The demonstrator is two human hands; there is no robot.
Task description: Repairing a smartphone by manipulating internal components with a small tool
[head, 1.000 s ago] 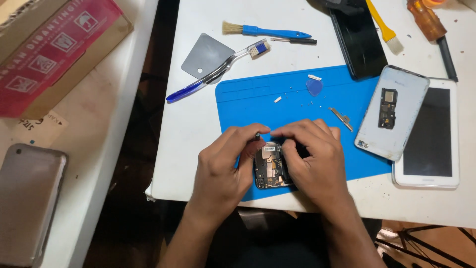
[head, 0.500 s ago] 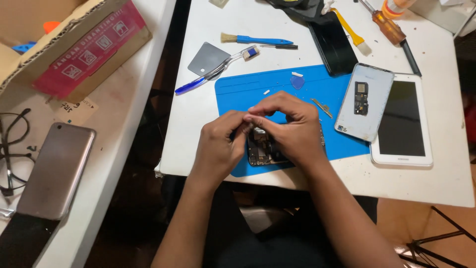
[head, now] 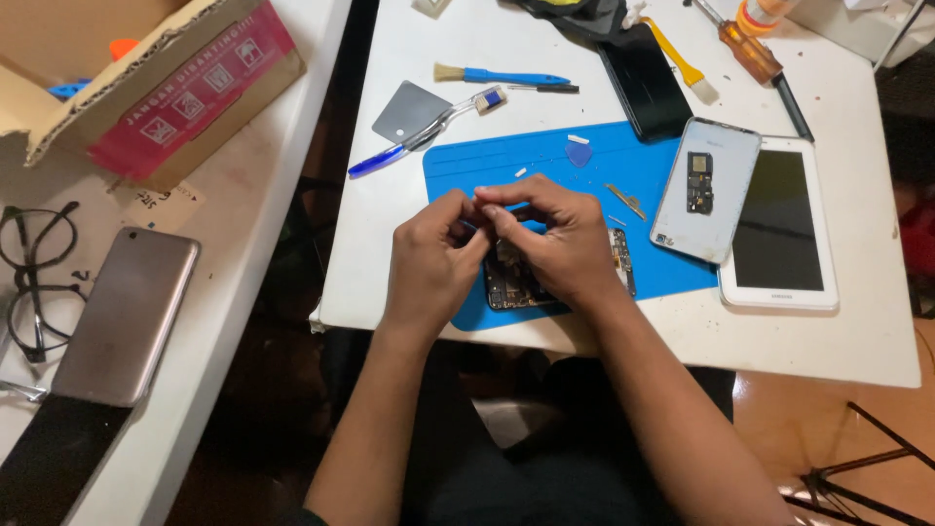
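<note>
Blue mat (head: 545, 166) near the tabletop's front edge is carrying the opened phone (head: 511, 282); both hands are now lifting slightly off it, left hand (head: 433, 263) and right hand (head: 555, 239) pinching something tiny between fingertips.

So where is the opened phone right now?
In the head view the opened phone lies on the blue mat, under both hands, left of the silver back cover.

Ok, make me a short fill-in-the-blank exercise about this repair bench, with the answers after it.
1. Both hands, left hand and right hand, work over an opened phone lying on a ____ mat.
2. The white tablet lies with its screen facing ____.
3. The brush beyond the mat has a ____ handle.

Answers: blue; up; blue
</note>
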